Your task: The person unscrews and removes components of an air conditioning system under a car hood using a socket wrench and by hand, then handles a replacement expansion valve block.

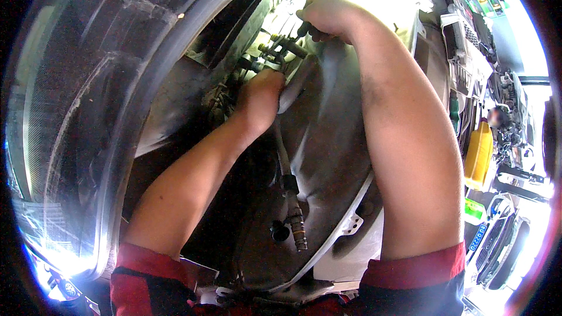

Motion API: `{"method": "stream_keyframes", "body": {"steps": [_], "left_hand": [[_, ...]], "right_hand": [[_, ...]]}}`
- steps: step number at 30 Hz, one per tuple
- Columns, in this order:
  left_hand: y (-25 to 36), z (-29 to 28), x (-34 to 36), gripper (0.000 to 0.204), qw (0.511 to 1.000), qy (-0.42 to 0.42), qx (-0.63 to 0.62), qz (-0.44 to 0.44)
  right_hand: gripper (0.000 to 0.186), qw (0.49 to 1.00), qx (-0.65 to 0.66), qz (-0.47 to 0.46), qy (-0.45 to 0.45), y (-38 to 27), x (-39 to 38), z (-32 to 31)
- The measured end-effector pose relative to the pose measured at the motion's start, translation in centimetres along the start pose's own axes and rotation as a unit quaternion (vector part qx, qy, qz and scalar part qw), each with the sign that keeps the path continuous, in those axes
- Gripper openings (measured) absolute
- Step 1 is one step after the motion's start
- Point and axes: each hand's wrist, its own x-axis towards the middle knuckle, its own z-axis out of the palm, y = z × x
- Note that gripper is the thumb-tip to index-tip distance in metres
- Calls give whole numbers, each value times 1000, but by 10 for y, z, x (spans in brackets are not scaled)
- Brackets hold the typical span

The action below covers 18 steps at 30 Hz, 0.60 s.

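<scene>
My right hand (329,16) is high up in the body cavity of a vehicle, its fingers curled round a small black piece (304,28) whose kind I cannot tell. Lower and to the left, my left hand (261,97) is closed among the fittings, back toward me, with its fingertips hidden. Between the two hands sits a cluster of dark valve-like fittings (284,47). A grey pipe (300,82) runs close beside my left hand. Below it hangs a hose (281,146) ending in a ribbed connector (298,231), with a round black cap (280,231) next to it.
A large dark bumper-like panel (88,99) curves along the left. The grey inner body panel (328,152) lies behind my arms, with a pale bracketed edge (351,222). At the right are a yellow jug (479,155), a cluttered bench (462,52) and another car's front (497,246).
</scene>
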Motion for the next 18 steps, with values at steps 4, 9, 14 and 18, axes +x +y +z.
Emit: {"method": "stream_keyframes", "body": {"steps": [4,9,14,18], "left_hand": [[8,-1,3,19,988,-10,-113,-106],[6,-7,3,31,996,-51,-43,-61],[6,-3,4,32,992,-47,-76,-87],[12,-1,2,32,974,-16,-156,-164]], "right_hand": [[26,999,28,26,3,0,0,0],[26,1000,0,14,0,-3,-2,-1],[31,999,44,-16,2,6,3,1],[32,999,50,6,9,2,5,2]]}}
